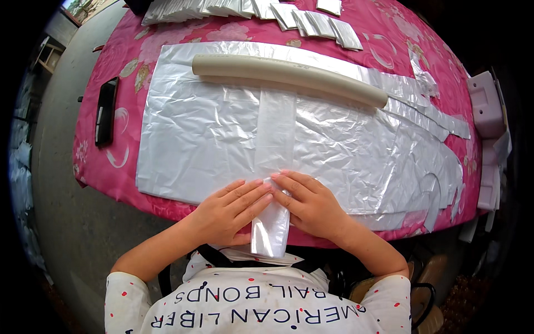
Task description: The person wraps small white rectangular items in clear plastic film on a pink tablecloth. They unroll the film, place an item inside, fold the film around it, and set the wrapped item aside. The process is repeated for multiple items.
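Observation:
My left hand (pixel 231 210) and my right hand (pixel 311 205) lie flat at the near edge of the table, fingers stretched out and fingertips almost meeting. Under them is a narrow folded strip of clear plastic bag (pixel 270 229), whose near end hangs toward my body. The strip's far part (pixel 274 128) runs away from me over a broad stack of silvery-white plastic bags (pixel 194 145). Across the far side of the stack rests a beige plastic pipe (pixel 289 77), touching neither hand.
A pink flowered cloth (pixel 119 72) covers the table. At the left lies a black phone (pixel 106 111). Several folded plastic packets (pixel 320 25) line the far edge. To the right, loose bag handles (pixel 445 119) spread toward pale pink foam boxes (pixel 485 106) beside the table.

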### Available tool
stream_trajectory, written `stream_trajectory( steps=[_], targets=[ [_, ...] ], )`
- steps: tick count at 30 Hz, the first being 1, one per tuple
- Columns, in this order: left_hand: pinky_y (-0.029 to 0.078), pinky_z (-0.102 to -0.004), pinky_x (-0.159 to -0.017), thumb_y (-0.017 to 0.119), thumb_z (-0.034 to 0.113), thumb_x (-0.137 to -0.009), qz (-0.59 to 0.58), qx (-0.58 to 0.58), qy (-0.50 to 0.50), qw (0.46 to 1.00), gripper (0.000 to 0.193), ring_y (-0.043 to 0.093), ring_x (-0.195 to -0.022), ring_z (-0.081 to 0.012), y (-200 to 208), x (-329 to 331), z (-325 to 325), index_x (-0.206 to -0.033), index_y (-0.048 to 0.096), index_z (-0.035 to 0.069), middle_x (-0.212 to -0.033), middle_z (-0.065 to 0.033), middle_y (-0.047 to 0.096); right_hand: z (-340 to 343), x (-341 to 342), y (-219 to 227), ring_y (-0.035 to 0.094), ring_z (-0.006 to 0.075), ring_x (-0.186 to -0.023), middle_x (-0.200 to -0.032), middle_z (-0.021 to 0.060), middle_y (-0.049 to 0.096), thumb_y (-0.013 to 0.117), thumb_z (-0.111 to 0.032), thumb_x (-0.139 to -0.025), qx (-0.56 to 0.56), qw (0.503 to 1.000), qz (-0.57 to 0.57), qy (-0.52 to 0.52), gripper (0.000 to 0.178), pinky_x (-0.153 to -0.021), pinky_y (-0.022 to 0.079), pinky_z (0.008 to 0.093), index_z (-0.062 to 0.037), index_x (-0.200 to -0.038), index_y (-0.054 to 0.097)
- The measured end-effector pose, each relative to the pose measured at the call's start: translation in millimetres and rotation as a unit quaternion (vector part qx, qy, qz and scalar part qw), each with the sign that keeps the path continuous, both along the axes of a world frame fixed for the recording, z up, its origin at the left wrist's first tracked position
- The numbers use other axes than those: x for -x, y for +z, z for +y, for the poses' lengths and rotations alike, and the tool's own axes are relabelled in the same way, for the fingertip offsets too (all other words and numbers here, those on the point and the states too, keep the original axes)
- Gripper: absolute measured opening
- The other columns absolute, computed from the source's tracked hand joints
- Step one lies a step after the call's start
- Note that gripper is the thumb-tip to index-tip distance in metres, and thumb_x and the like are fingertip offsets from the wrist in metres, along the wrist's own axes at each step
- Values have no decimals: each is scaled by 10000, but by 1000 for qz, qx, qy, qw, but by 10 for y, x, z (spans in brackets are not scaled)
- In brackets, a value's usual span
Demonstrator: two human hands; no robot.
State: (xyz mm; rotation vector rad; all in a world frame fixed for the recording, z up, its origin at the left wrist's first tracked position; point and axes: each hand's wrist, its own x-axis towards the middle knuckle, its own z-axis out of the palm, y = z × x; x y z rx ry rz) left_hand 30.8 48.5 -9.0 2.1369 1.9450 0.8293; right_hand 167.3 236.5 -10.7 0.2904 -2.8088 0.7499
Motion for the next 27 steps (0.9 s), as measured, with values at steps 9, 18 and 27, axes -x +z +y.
stream_trajectory(
  steps=[9, 18, 27],
  targets=[
    [452, -401, -857, 619, 260, -771, -200, 60, 139, 968, 626, 579, -996, -300, 117, 90, 206, -1292, 423, -27, -1173, -173, 562, 196, 254, 95, 586, 210, -625, -806, 88, 651, 630, -92, -778, 149, 976, -80, -139, 161, -600, 486, 308, -30, -925, 654],
    [224, -424, -1089, 552, 359, -841, 33, 88, 161, 982, 735, 247, -1345, -342, -2, -74, 436, -1364, 276, -77, -1443, -233, 247, 421, 694, 351, 601, 99, -525, -603, 48, 601, 584, -231, -879, 368, 805, -388, -256, 297, -464, 437, 221, 25, -735, 624],
    [259, -402, -1068, 616, 263, -771, 34, 72, 183, 980, 667, 337, -1300, -307, -96, -41, 481, -1314, 385, -47, -1390, -201, 358, 160, 427, 178, 572, 249, -1017, -1122, 143, 569, 751, -147, -676, 44, 965, -77, -249, 540, -844, 471, 347, -43, -1157, 529]
  ],
)
